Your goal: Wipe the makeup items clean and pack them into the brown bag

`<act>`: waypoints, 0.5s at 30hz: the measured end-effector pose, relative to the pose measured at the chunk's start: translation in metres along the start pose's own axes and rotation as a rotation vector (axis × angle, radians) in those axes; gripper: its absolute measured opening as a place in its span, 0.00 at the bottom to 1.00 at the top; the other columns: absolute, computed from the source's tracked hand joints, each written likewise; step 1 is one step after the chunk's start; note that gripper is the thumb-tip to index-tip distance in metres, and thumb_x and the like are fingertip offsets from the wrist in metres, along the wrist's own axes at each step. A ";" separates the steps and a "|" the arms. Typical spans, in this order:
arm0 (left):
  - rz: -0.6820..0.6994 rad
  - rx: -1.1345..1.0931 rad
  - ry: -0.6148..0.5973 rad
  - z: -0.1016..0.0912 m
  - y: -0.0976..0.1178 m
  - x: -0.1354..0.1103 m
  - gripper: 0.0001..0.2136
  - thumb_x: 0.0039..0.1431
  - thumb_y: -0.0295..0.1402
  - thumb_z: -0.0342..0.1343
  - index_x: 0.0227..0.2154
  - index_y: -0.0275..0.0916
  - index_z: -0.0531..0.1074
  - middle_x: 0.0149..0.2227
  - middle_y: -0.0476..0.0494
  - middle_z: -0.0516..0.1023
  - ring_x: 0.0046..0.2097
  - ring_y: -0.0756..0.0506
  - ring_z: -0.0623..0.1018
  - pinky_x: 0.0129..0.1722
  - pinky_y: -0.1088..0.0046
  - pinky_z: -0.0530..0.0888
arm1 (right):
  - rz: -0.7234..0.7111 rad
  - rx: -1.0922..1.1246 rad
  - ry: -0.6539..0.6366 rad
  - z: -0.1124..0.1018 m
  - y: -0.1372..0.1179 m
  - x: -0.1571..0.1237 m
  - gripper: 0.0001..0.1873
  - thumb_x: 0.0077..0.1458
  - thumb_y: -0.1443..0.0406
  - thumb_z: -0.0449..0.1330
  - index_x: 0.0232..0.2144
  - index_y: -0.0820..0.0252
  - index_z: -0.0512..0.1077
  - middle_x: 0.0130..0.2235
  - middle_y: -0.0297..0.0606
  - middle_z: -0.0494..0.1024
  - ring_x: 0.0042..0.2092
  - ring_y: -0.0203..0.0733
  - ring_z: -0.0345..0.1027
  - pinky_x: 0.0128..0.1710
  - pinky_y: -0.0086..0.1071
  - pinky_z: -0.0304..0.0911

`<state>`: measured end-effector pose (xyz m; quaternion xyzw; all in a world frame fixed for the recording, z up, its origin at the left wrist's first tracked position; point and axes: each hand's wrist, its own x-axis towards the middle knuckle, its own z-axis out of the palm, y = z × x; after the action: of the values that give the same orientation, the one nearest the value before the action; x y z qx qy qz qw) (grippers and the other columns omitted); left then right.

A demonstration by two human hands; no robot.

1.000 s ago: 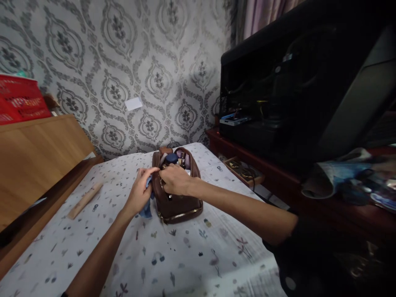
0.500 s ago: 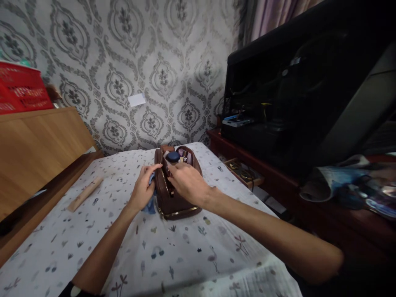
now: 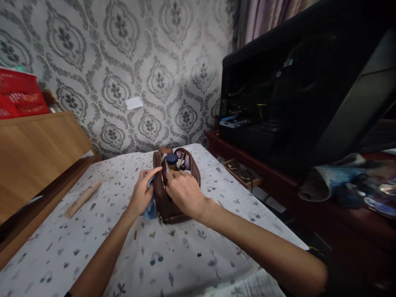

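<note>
A brown leather pouch (image 3: pixel 163 206) stands unzipped on a patterned white cloth (image 3: pixel 173 251). Small bottles show in its mouth, one with a dark blue cap (image 3: pixel 171 158). My right hand (image 3: pixel 184 193) lies across the pouch's top, fingers curled down at its opening; what they pinch is hidden. My left hand (image 3: pixel 142 193) is against the pouch's left side, index finger stretched onto the rim, the other fingers closed round a blue cloth (image 3: pixel 150 210) that hangs beside the pouch.
A pale wooden stick (image 3: pixel 83 199) lies on the cloth at the left. A wooden headboard (image 3: pixel 37 152) with a red box (image 3: pixel 20 93) on top stands at the left. At the right, a dark cabinet (image 3: pixel 293 103) on a red-brown ledge bears cluttered items (image 3: pixel 346 177).
My right hand has slid toward me along the pouch's top. My left hand has stayed at the pouch's left rim. The camera shifted slightly.
</note>
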<state>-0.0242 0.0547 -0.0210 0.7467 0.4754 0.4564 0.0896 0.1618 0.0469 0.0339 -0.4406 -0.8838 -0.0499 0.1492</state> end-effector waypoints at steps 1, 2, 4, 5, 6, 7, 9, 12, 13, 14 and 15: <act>-0.005 -0.003 -0.002 0.000 0.000 0.000 0.24 0.60 0.24 0.46 0.58 0.47 0.68 0.48 0.43 0.70 0.54 0.44 0.71 0.59 0.64 0.67 | 0.003 0.012 -0.013 -0.003 0.000 0.000 0.13 0.64 0.70 0.49 0.45 0.66 0.71 0.44 0.51 0.79 0.48 0.51 0.72 0.48 0.39 0.65; -0.007 -0.006 -0.004 0.001 0.000 0.000 0.24 0.61 0.25 0.46 0.59 0.47 0.68 0.48 0.43 0.69 0.54 0.44 0.71 0.59 0.64 0.67 | 0.004 0.023 -0.024 -0.005 0.001 0.000 0.13 0.64 0.69 0.49 0.45 0.66 0.71 0.44 0.51 0.79 0.48 0.51 0.72 0.48 0.39 0.65; -0.008 -0.011 -0.005 0.001 -0.001 0.000 0.24 0.61 0.25 0.46 0.59 0.47 0.67 0.48 0.43 0.69 0.54 0.44 0.71 0.59 0.65 0.66 | 0.006 0.045 -0.046 -0.008 0.002 -0.001 0.13 0.64 0.69 0.50 0.46 0.66 0.71 0.44 0.51 0.79 0.49 0.52 0.73 0.49 0.39 0.65; -0.009 -0.013 -0.004 0.002 -0.001 0.001 0.24 0.61 0.25 0.46 0.59 0.47 0.68 0.48 0.42 0.69 0.54 0.44 0.70 0.59 0.65 0.66 | 0.006 0.057 -0.055 -0.009 0.003 -0.002 0.13 0.63 0.69 0.50 0.46 0.66 0.71 0.44 0.51 0.79 0.49 0.52 0.73 0.48 0.39 0.65; -0.011 -0.014 -0.004 0.002 -0.001 0.001 0.24 0.61 0.25 0.46 0.59 0.46 0.68 0.48 0.42 0.69 0.54 0.44 0.70 0.58 0.65 0.66 | 0.006 0.072 -0.060 -0.010 0.003 -0.002 0.13 0.63 0.69 0.50 0.45 0.66 0.71 0.44 0.51 0.79 0.49 0.52 0.73 0.48 0.39 0.66; -0.014 -0.015 -0.005 0.002 -0.001 0.001 0.24 0.60 0.25 0.47 0.59 0.46 0.68 0.48 0.42 0.69 0.54 0.44 0.71 0.58 0.65 0.66 | 0.008 0.089 -0.064 -0.010 0.004 -0.002 0.12 0.63 0.69 0.50 0.45 0.66 0.71 0.44 0.51 0.79 0.49 0.52 0.73 0.47 0.39 0.66; -0.017 -0.019 -0.005 0.003 -0.001 0.002 0.24 0.60 0.24 0.47 0.59 0.46 0.68 0.47 0.42 0.69 0.54 0.44 0.71 0.58 0.66 0.66 | 0.024 0.121 -0.070 -0.010 0.006 -0.002 0.12 0.63 0.69 0.50 0.46 0.65 0.71 0.44 0.50 0.79 0.48 0.52 0.74 0.44 0.38 0.67; -0.016 -0.032 0.000 0.004 -0.002 0.002 0.24 0.60 0.24 0.47 0.58 0.46 0.69 0.48 0.43 0.69 0.54 0.44 0.71 0.59 0.66 0.66 | 0.018 0.148 -0.063 -0.008 0.010 0.000 0.14 0.63 0.69 0.50 0.49 0.64 0.69 0.44 0.48 0.80 0.46 0.51 0.75 0.41 0.37 0.67; -0.012 -0.036 0.001 0.005 -0.002 0.002 0.24 0.60 0.24 0.47 0.58 0.46 0.69 0.48 0.43 0.69 0.54 0.44 0.71 0.59 0.66 0.66 | 0.005 0.149 -0.059 -0.007 0.011 0.001 0.15 0.62 0.69 0.50 0.50 0.63 0.68 0.44 0.47 0.80 0.45 0.50 0.76 0.40 0.36 0.67; -0.008 -0.038 0.002 0.005 -0.002 0.002 0.24 0.60 0.24 0.47 0.58 0.46 0.69 0.48 0.43 0.69 0.54 0.44 0.70 0.59 0.66 0.66 | -0.009 0.148 -0.057 -0.006 0.012 0.002 0.16 0.62 0.70 0.50 0.50 0.62 0.68 0.43 0.47 0.80 0.44 0.50 0.76 0.39 0.35 0.67; -0.006 -0.038 0.003 0.005 -0.002 0.002 0.24 0.60 0.24 0.46 0.58 0.46 0.69 0.48 0.43 0.69 0.54 0.44 0.71 0.59 0.65 0.66 | -0.020 0.146 -0.057 -0.006 0.013 0.002 0.16 0.62 0.70 0.49 0.50 0.61 0.68 0.43 0.46 0.80 0.43 0.49 0.76 0.39 0.35 0.66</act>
<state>-0.0216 0.0591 -0.0236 0.7428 0.4691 0.4663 0.1042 0.1718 0.0551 0.0396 -0.4210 -0.8932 0.0258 0.1554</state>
